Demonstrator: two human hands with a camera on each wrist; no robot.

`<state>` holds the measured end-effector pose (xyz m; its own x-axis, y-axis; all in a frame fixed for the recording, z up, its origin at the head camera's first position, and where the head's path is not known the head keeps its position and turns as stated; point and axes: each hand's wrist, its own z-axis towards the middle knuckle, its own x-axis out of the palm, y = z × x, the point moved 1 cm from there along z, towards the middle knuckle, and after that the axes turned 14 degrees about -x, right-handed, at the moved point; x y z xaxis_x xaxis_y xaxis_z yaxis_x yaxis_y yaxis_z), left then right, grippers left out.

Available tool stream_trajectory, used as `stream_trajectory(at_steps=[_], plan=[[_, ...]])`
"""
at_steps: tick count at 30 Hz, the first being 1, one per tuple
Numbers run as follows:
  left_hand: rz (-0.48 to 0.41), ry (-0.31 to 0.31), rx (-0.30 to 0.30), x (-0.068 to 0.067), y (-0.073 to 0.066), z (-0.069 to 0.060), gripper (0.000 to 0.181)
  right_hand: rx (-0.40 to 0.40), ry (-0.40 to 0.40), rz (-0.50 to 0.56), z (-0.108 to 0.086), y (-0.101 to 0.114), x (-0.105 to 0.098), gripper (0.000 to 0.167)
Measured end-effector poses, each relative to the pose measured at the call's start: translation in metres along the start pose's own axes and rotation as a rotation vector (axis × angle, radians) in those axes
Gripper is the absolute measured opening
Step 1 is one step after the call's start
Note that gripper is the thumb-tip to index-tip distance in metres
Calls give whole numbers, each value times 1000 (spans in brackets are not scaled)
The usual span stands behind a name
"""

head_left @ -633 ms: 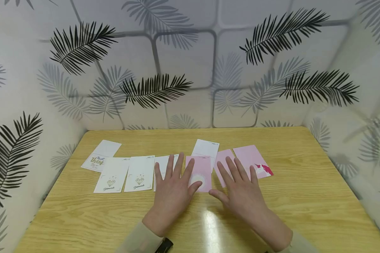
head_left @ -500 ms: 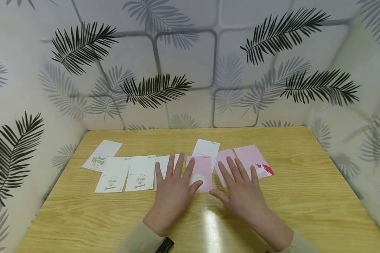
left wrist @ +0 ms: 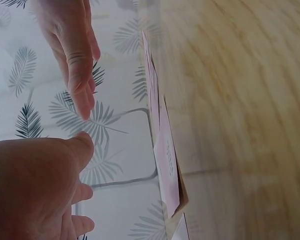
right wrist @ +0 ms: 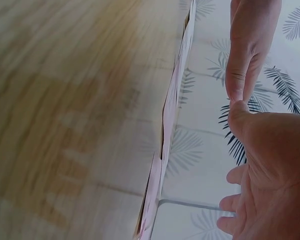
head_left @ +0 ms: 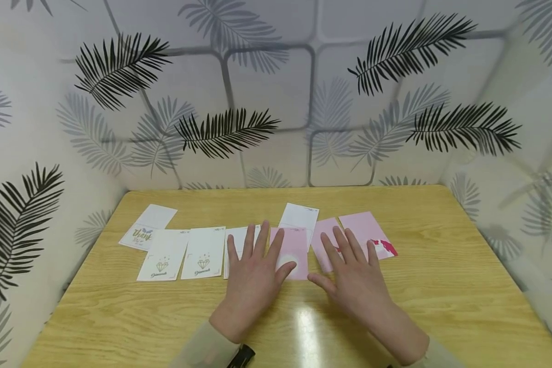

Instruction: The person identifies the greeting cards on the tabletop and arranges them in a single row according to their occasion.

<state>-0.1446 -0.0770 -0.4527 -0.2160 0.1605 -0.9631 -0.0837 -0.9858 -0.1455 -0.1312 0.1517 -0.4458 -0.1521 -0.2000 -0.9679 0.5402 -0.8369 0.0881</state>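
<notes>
Palm down with fingers spread, my left hand (head_left: 253, 278) hovers in front of a partly covered white card (head_left: 232, 255) and a pink card with a pale round glow (head_left: 299, 248). My right hand (head_left: 356, 281), likewise spread, covers part of another pink card (head_left: 324, 230) beside a pink card with a red-and-white figure (head_left: 361, 227). Both wrist views show the hands raised off the table, holding nothing. In the left wrist view, the edges of pink cards (left wrist: 166, 160) stand beyond my left hand (left wrist: 35, 185). My right hand (right wrist: 277, 165) shows its thumb in the right wrist view.
Two white diamond-print cards (head_left: 203, 250) lie to the left, with a "Thank" card (head_left: 152, 225) tucked behind. Another white card (head_left: 299, 214) lies behind the glowing pink one. The wooden table (head_left: 119, 317) ends at a leaf-patterned backdrop (head_left: 267, 92).
My right hand has shifted slightly to the right, uncovering a bit of red on the pink card beneath it. My left hand has moved barely at all, and the cards stay put.
</notes>
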Motion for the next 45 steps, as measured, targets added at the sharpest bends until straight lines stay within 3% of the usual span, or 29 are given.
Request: stream_trajectory(at_steps=[14, 26, 34, 45], plan=[[-29, 79, -30, 0, -24, 9, 75, 31, -13, 25, -8, -18, -5, 88], [-69, 83, -25, 12, -54, 18, 76, 106, 0, 81, -15, -42, -11, 88], [-26, 84, -14, 19, -71, 24, 75, 156, 21, 92, -19, -63, -11, 92], [-95, 71, 12, 24, -98, 34, 74, 220, 23, 133, -28, -95, -9, 100]])
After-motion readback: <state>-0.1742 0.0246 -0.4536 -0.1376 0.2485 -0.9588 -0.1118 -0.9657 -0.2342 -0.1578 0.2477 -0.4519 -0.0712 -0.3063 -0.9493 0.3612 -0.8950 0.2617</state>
